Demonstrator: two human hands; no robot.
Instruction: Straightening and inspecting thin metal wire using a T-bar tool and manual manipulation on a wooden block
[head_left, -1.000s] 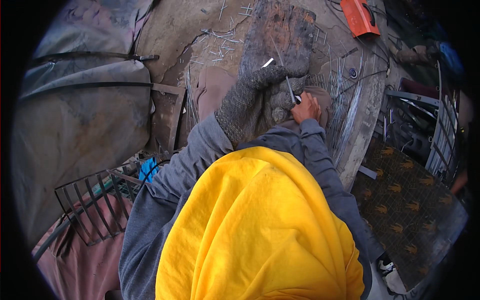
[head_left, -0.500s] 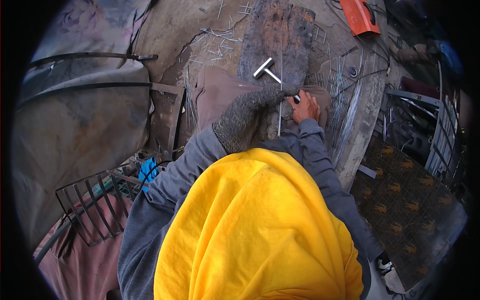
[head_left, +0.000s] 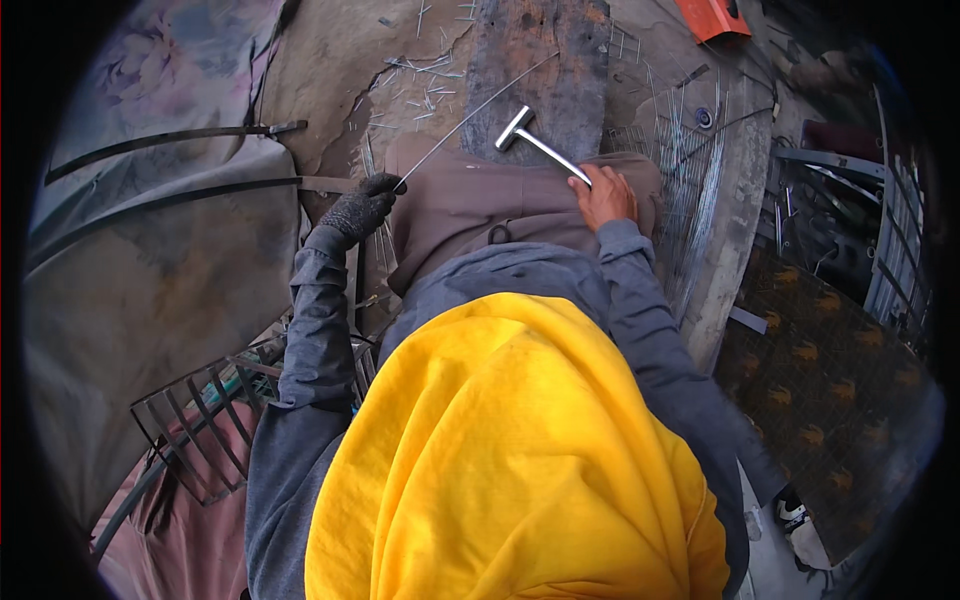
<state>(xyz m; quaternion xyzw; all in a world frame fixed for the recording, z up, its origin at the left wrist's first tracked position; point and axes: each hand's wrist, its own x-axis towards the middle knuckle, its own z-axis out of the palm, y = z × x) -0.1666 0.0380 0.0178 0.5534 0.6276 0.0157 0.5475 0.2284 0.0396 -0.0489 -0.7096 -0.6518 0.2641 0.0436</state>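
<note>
My left hand (head_left: 357, 208), in a dark grey knitted glove, is closed around one end of a long thin metal rod (head_left: 468, 118). The rod slants away to the right, and its far end lies over a worn wooden plank (head_left: 540, 60). My bare right hand (head_left: 610, 198) grips the handle of a shiny metal hammer (head_left: 550, 153) above my right thigh. The hammer's head points away and to the left, over the plank's near end. The two hands are well apart, on either side of my lap.
Short cut rod pieces (head_left: 432, 97) are scattered on the ground left of the plank. Long thin rods (head_left: 690, 190) lie in a bundle to the right. Farther right stand an orange metal box (head_left: 714, 20) and a patterned dark board (head_left: 820, 400). A metal grille (head_left: 190, 430) is at the lower left.
My left hand has swung out to the left with the rod, which has turned from upright in view to slanting. The hammer in my right hand now shows clear of the glove.
</note>
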